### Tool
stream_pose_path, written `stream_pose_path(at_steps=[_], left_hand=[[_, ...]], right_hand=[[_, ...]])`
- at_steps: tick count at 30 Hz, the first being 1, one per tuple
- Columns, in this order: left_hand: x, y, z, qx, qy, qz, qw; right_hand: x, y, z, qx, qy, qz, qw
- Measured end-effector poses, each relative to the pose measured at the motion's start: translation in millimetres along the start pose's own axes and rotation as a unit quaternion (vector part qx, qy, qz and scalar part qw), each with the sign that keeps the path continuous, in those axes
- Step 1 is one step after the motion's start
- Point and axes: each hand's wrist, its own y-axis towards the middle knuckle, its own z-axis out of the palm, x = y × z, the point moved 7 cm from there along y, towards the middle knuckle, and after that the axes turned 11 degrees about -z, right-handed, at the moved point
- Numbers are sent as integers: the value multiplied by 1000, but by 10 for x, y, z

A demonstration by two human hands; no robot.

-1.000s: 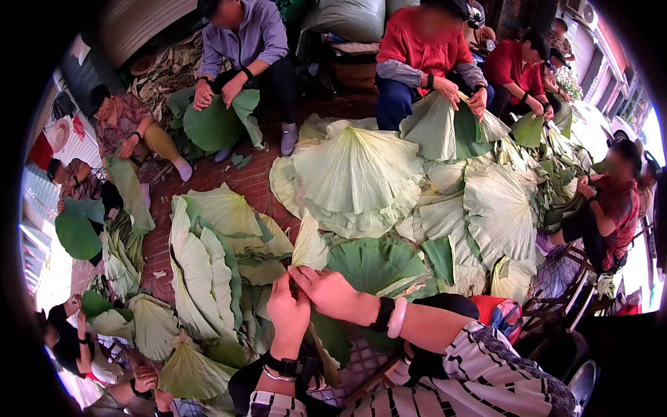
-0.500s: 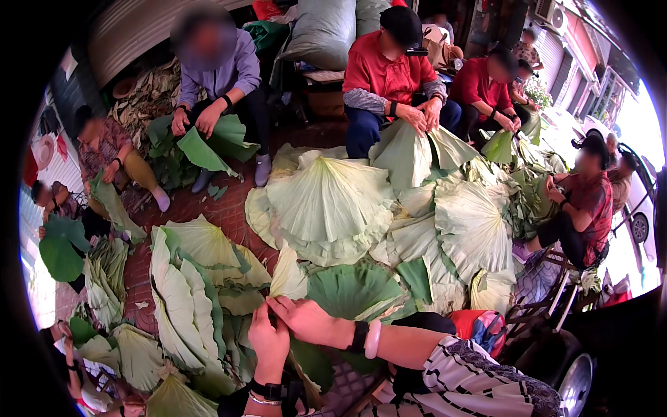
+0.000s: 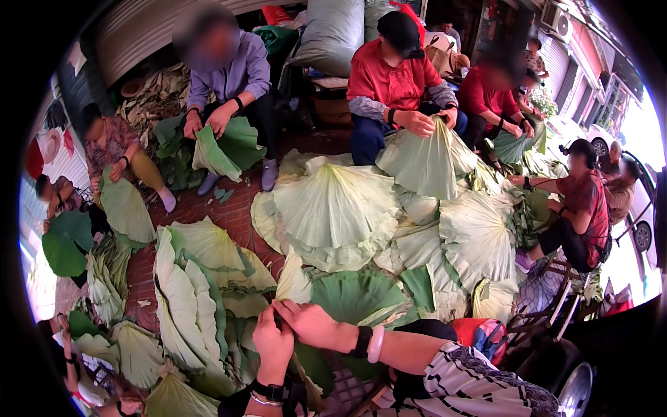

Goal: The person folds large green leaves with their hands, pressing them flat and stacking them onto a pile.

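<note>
A: What were the hands doing with that leaf?

B: Both were closed on the folded lotus leaf (image 3: 347, 299) at the person's lap. The left hand (image 3: 273, 345) pinched its pale folded edge from below, fingers narrow; the right hand (image 3: 310, 323) lay over the same fold, gripping it from the side. The dark green face fanned out to the right of the hands.

A: What looked risky?

B: I judged the fold could crack. The leaf was thin and ribbed, and both hands squeezed one small spot, so a hard pull might have split it along a rib. It might also have slid onto the stack of folded leaves (image 3: 184, 299) just to the left and got mixed in.

A: Any packages or signs?

B: A big grey sack (image 3: 332, 35) stood at the top centre behind the seated workers, something red beside it. A red bag (image 3: 483, 332) sat by the person's right knee. I could make out no labels or signs, too small to tell
</note>
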Motion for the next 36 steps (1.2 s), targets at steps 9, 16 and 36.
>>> stream_pose_path(at_steps=[9, 16, 36], left_hand=[[64, -2, -51, 8, -3, -19, 1000], [49, 70, 59, 29, -1, -14, 999], [157, -175, 527, 164, -171, -50, 970]], right_hand=[[27, 22, 85, 29, -2, 11, 1000], [-20, 14, -60, -9, -9, 11, 1000], [239, -733, -314, -27, 33, 117, 992]])
